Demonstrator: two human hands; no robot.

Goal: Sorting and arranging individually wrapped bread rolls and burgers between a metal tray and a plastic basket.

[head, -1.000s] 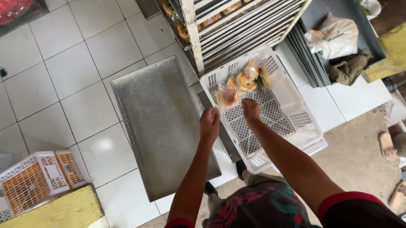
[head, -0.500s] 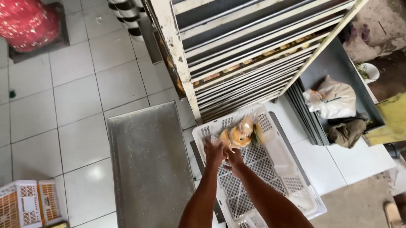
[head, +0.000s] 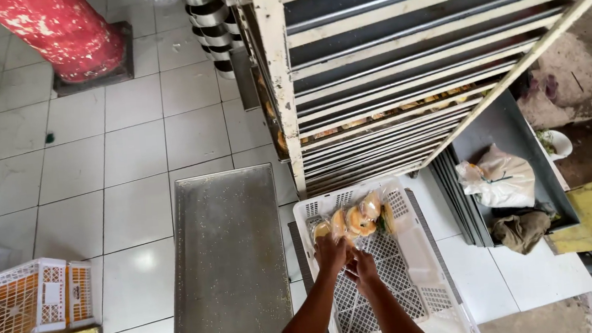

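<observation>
Several round golden breads in clear plastic bags (head: 355, 218) lie at the far end of a white plastic crate (head: 419, 263) on the floor. My left hand (head: 330, 253) reaches over the crate, its fingertips on the near edge of the bags. Just behind it and touching it, my right hand (head: 363, 268) has curled fingers; whether it grips anything is hidden. Both forearms come up from the bottom edge.
A tall white tray rack (head: 402, 71) with dark trays stands just beyond the crate. An empty metal baking tray (head: 230, 265) lies left of the crate. A red pillar (head: 59, 33) stands far left, and another white crate (head: 27, 311) near left. A grey bin (head: 507, 126) holding bags sits right.
The bagged breads went from held above the crate down to its far end. My hands followed and drew close together. The view tilted up toward the rack.
</observation>
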